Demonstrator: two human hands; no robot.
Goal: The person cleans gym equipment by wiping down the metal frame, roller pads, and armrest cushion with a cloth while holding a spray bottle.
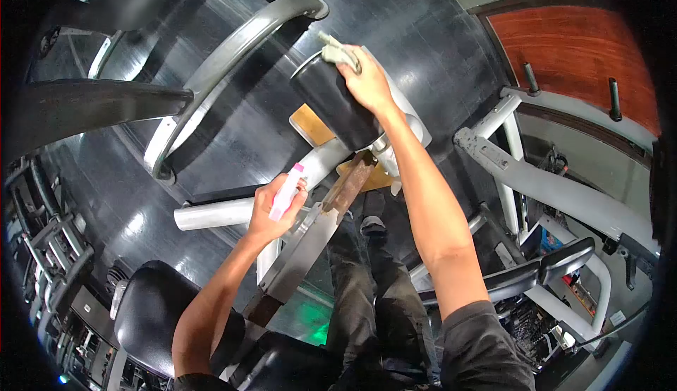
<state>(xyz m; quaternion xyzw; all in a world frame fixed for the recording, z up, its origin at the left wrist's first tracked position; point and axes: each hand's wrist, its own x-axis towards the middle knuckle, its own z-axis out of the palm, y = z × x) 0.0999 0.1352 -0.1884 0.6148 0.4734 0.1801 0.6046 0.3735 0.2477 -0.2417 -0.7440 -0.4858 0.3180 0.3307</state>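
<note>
My right hand [369, 86] presses a pale, crumpled cloth [337, 53] against the far end of a black cylindrical roller pad [335, 102]. The fingers are closed around the cloth. My left hand [266, 211] is wrapped round a spray bottle with a white and pink head [286, 192]; its body is mostly hidden by the palm. The bottle is apart from the pad, to its lower left. Beneath the pad runs a metal beam [300, 253] with a rusty brown upper section, joined to the grey machine frame [211, 215].
A curved grey tubular frame [240, 49] stands at the upper left. Black padded seats lie at the lower left [156, 313] and lower right [515, 279]. White machine arms [564, 186] fill the right side. My legs are below, on the dark floor [395, 17].
</note>
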